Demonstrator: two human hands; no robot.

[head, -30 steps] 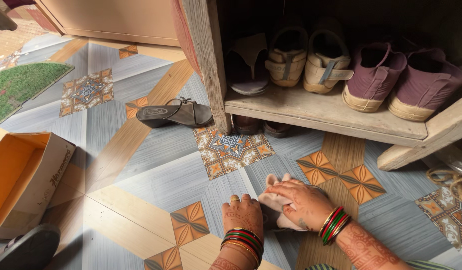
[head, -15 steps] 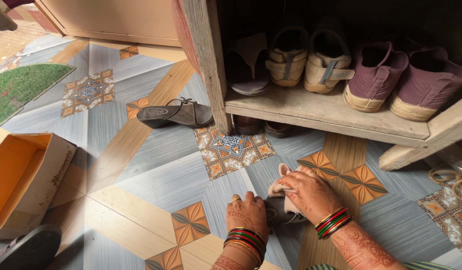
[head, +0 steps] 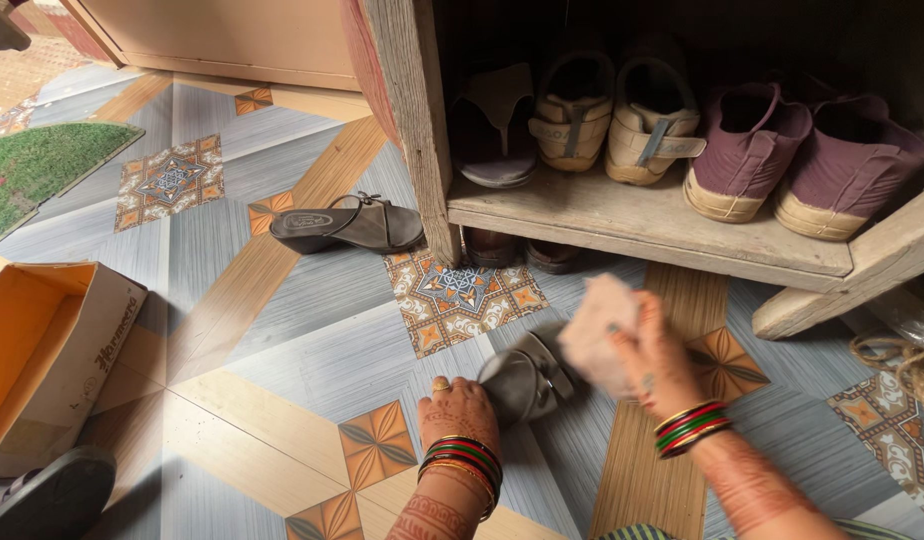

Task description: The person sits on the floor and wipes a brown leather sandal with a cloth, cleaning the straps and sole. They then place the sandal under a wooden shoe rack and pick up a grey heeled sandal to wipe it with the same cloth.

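Note:
My left hand [head: 455, 412] grips the heel end of a grey strappy sandal [head: 527, 374] and tilts it up off the patterned floor. My right hand [head: 650, 356] is raised just to the right of it, blurred, holding a pale pink cloth [head: 600, 332] above the sandal's toe end. Both wrists wear red and green bangles, and the skin carries henna patterns. The matching grey sandal [head: 348, 226] lies flat on the floor to the upper left, beside the wooden post of the shoe rack.
A wooden shoe rack [head: 642, 222] holds a grey sandal, a beige pair [head: 612, 115] and a maroon pair [head: 807, 155]; dark shoes sit beneath it. An open orange cardboard box [head: 47, 350] and a dark slipper [head: 47, 495] lie left. A green mat [head: 37, 170] is far left.
The right hand lifted the cloth off the sandal and moved up and right. The left hand raised the now uncovered sandal off the floor.

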